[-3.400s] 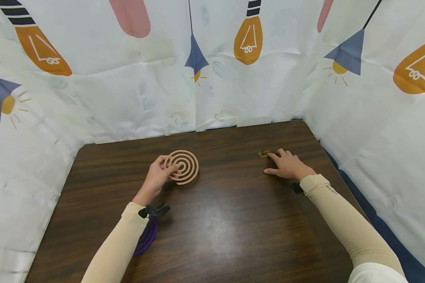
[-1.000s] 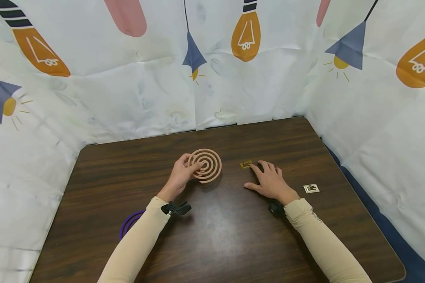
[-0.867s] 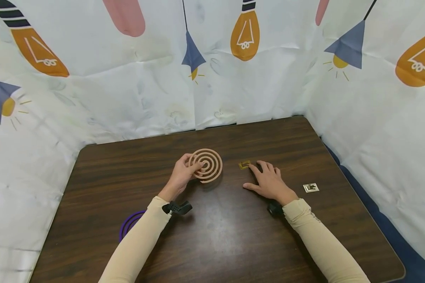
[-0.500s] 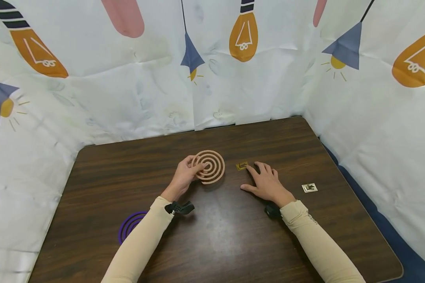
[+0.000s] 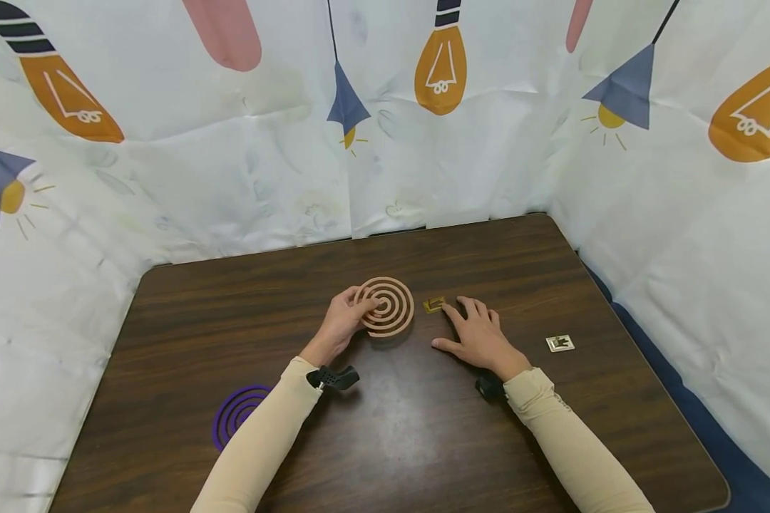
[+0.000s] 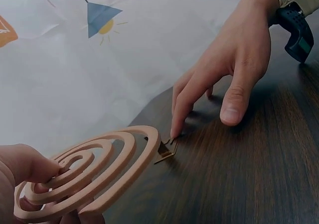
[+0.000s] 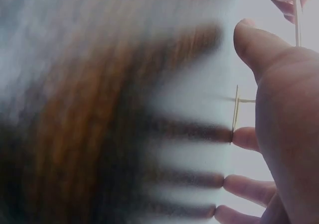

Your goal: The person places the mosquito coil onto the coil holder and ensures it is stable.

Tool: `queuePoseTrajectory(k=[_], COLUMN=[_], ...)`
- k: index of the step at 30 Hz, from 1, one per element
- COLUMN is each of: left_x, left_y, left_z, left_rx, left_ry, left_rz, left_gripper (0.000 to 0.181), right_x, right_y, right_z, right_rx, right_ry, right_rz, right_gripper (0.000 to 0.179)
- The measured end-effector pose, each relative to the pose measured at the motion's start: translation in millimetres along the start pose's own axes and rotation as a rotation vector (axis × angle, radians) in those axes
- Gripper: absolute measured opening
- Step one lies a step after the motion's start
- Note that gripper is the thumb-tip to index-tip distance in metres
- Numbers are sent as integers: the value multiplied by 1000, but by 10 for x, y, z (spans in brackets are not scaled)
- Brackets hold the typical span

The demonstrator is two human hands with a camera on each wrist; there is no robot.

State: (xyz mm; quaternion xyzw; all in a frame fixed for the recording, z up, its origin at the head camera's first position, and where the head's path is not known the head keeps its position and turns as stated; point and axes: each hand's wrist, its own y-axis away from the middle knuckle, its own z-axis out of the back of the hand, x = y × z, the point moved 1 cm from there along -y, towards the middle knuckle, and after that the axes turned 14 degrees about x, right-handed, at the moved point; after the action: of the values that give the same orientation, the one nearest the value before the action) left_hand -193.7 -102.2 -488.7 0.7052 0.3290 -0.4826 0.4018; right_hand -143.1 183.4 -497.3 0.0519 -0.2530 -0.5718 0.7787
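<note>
My left hand (image 5: 343, 320) pinches a tan mosquito coil (image 5: 398, 329) between thumb and fingers, its thumb near the coil's centre. The coil is held up off the table, tilted, and in the left wrist view it spreads across the lower left. Just right of it lies a small gold metal coil stand (image 5: 433, 306) with a raised tab. My right hand (image 5: 481, 340) has its fingers spread, the index fingertip touching the stand's edge. In the right wrist view the stand (image 7: 236, 112) appears edge-on by that fingertip.
A purple mosquito coil (image 5: 221, 417) lies on the dark wooden table (image 5: 391, 456), partly hidden beneath the left forearm. Another small metal stand (image 5: 560, 343) lies right of the right hand. Patterned white cloth (image 5: 257, 164) hangs along the table's back and sides.
My right hand has slid the gold stand left and nearer. My left hand has carried the tan coil right, towards the stand. The second stand, earlier out of sight, now shows.
</note>
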Motion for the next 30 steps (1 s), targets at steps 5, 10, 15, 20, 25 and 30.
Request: queuePoseTrajectory(k=[5, 10, 15, 20, 25, 30], left_x=[16, 30, 34, 33, 52, 67], left_y=[-37, -62, -73, -88, -123, -165], left_z=[-30, -44, -74, -99, -121, -148], left_rx=[-16, -27, -8, 14, 21, 29], left_ry=[-17, -22, 21, 32, 11, 14], left_rz=[15, 21, 27, 28, 23, 30], left_gripper=[37, 36, 29, 29, 31, 36], right_x=[32, 66, 80, 100, 113, 106], right_y=[0, -23, -39, -26, -22, -25], right_z=[-10, -39, -61, -56, -61, -81], right_rx=[-4, -3, -3, 7, -1, -15], right_ry=[6, 9, 27, 36, 36, 38], right_rz=[14, 31, 29, 25, 27, 31], right_gripper=[82, 83, 82, 82, 82, 82])
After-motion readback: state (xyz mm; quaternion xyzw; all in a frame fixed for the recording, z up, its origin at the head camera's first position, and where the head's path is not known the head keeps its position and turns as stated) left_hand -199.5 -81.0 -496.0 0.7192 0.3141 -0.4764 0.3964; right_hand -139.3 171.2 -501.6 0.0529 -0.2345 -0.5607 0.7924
